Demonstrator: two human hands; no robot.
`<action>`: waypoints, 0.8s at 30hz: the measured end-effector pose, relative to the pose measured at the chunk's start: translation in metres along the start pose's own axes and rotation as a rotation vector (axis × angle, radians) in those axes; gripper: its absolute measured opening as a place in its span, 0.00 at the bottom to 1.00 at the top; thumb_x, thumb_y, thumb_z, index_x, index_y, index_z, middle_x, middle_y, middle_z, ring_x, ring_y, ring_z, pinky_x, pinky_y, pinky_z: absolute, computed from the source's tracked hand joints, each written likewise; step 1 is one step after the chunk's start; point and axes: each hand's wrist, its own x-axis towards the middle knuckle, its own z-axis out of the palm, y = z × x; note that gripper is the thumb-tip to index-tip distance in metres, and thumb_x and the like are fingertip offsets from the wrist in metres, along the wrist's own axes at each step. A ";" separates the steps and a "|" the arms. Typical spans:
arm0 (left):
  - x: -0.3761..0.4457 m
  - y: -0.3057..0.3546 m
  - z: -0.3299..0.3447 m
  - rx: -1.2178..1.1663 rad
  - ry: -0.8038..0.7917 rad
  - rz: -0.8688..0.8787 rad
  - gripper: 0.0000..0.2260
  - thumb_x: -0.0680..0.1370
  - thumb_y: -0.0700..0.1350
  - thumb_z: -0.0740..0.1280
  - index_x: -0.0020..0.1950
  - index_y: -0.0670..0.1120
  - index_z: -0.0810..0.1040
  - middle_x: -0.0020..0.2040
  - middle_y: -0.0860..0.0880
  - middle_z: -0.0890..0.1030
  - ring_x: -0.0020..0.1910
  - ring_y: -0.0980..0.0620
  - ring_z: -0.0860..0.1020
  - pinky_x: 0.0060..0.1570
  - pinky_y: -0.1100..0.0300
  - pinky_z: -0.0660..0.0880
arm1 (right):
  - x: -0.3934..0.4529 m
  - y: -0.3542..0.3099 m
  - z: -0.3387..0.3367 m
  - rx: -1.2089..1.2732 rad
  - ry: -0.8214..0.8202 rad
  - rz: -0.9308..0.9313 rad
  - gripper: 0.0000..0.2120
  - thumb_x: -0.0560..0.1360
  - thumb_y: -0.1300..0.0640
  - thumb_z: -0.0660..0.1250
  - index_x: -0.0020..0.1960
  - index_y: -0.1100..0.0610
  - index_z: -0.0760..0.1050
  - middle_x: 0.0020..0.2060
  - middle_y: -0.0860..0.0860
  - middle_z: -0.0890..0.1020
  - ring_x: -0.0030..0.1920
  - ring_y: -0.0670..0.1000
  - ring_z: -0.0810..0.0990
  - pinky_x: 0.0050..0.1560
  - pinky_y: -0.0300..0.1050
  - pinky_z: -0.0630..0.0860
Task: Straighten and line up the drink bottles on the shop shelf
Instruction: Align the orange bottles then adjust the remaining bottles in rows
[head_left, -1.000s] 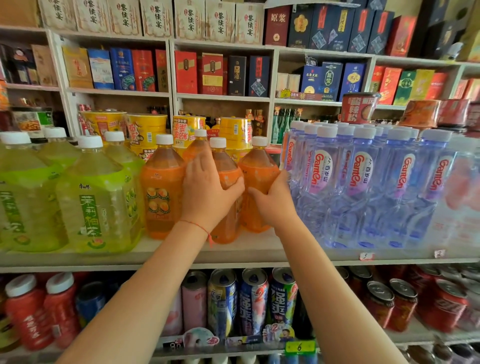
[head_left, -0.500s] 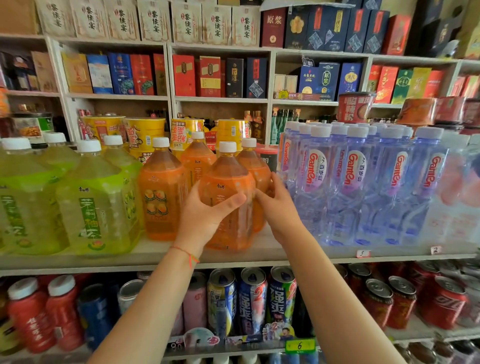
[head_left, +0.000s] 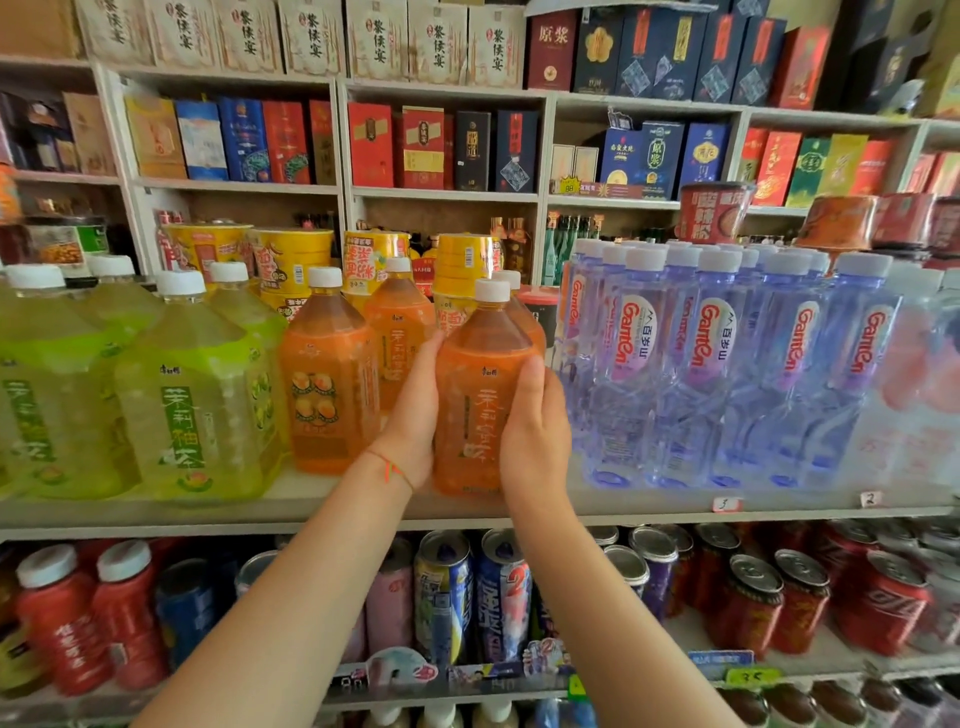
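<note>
Both hands clasp one orange tea bottle (head_left: 480, 395) standing upright at the near edge of the shelf (head_left: 311, 512): the left hand (head_left: 415, 415) wraps its left side, the right hand (head_left: 535, 431) its right. Four orange bottles show in all: one front-left (head_left: 330, 384), two behind. Green tea bottles (head_left: 192, 395) stand left, Ganten water bottles (head_left: 717, 374) right.

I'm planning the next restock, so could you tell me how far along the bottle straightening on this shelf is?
Partly done. The green tea bottles and water bottles stand upright in rows. In hand: the left hand and right hand grip an orange bottle at the shelf edge, level with its front orange neighbour. Left: the orange bottles behind look staggered.
</note>
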 end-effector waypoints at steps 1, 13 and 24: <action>0.000 -0.002 0.003 0.000 -0.009 -0.002 0.24 0.82 0.65 0.53 0.54 0.54 0.84 0.49 0.48 0.88 0.45 0.51 0.86 0.47 0.53 0.79 | 0.003 -0.001 -0.005 -0.008 0.002 0.018 0.30 0.78 0.29 0.49 0.66 0.49 0.73 0.53 0.45 0.81 0.54 0.45 0.80 0.54 0.45 0.76; -0.001 -0.016 0.024 -0.008 0.029 0.044 0.28 0.82 0.66 0.50 0.63 0.51 0.82 0.53 0.47 0.87 0.55 0.47 0.84 0.61 0.44 0.78 | 0.014 -0.005 -0.023 -0.025 0.063 0.142 0.30 0.80 0.31 0.46 0.63 0.49 0.76 0.53 0.50 0.82 0.54 0.50 0.80 0.63 0.58 0.76; -0.012 -0.026 0.017 0.405 -0.047 0.247 0.21 0.86 0.52 0.55 0.75 0.42 0.70 0.74 0.44 0.72 0.73 0.50 0.68 0.69 0.68 0.63 | -0.003 -0.006 0.001 -0.422 0.210 -0.804 0.24 0.78 0.67 0.61 0.74 0.64 0.68 0.76 0.59 0.66 0.79 0.57 0.60 0.76 0.61 0.58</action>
